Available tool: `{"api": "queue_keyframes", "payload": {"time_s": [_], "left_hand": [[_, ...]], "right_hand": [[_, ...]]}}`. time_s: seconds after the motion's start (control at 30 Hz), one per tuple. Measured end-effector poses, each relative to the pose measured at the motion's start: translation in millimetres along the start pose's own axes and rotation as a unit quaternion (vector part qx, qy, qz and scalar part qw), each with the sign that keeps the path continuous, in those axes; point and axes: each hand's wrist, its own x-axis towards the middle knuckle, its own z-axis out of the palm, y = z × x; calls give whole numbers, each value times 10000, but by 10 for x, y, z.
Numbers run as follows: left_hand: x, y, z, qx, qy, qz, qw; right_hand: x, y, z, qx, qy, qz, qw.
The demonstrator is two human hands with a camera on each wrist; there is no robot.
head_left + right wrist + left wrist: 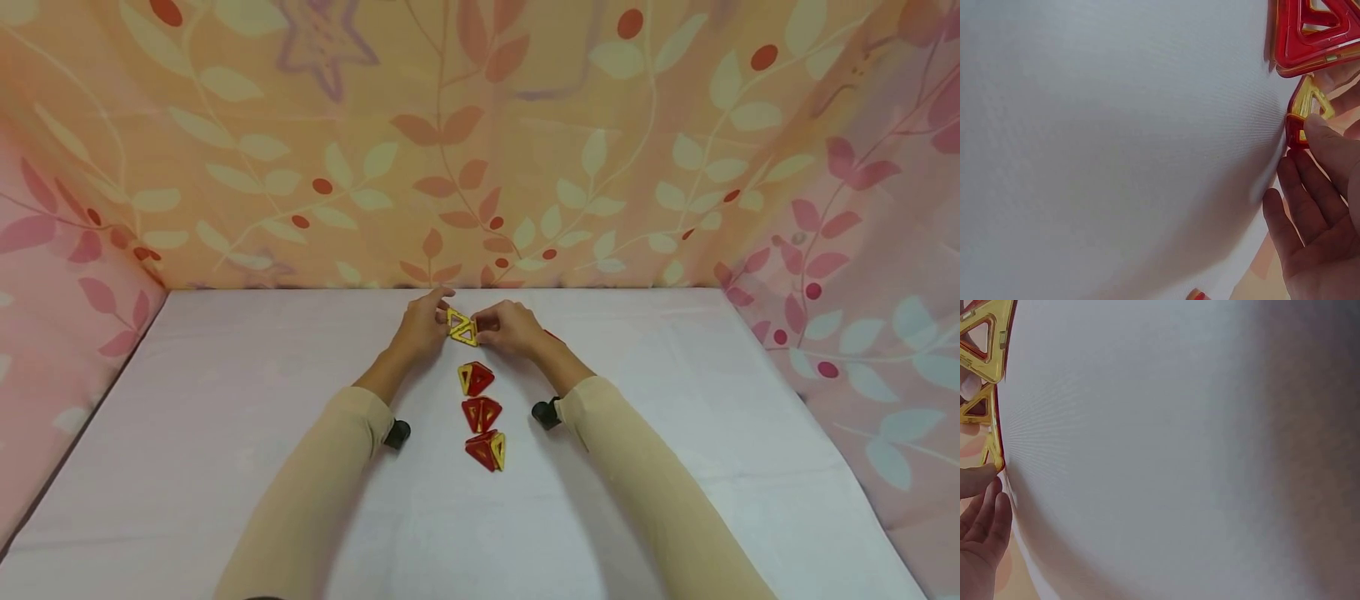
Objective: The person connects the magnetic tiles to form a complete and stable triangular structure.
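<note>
Near the far edge of the table, a small shape of yellow and red triangular magnetic tiles [460, 327] is between my two hands. My left hand [422, 327] pinches its left side; the left wrist view shows the thumb on a yellow corner [999, 461]. From the right, my right hand [512, 327] pinches the shape, thumb pressed on a red and yellow tile [1302, 103], other fingers extended. Toward me stand three red and yellow tile shapes in a column: a near one [480, 450], a middle one [471, 408] and a far one [482, 379].
A white cloth covers the table [225, 467]. Floral curtains [450, 150] rise behind the far edge and at both sides. A red piece [553, 336] shows partly behind my right wrist. Dark wrist cameras [397, 433] are strapped at the sleeves.
</note>
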Motion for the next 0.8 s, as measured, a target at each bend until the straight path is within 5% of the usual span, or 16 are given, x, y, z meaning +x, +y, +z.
{"api": "queue_keyframes", "payload": {"time_s": [0.4, 0.8], "left_hand": [[-7, -23, 4, -10, -177, 83, 9998], [-24, -16, -5, 280, -332, 487, 9979]], "right_hand": [[6, 22, -4, -171, 61, -151, 9997], [9, 24, 9, -178, 78, -140, 9997]]}}
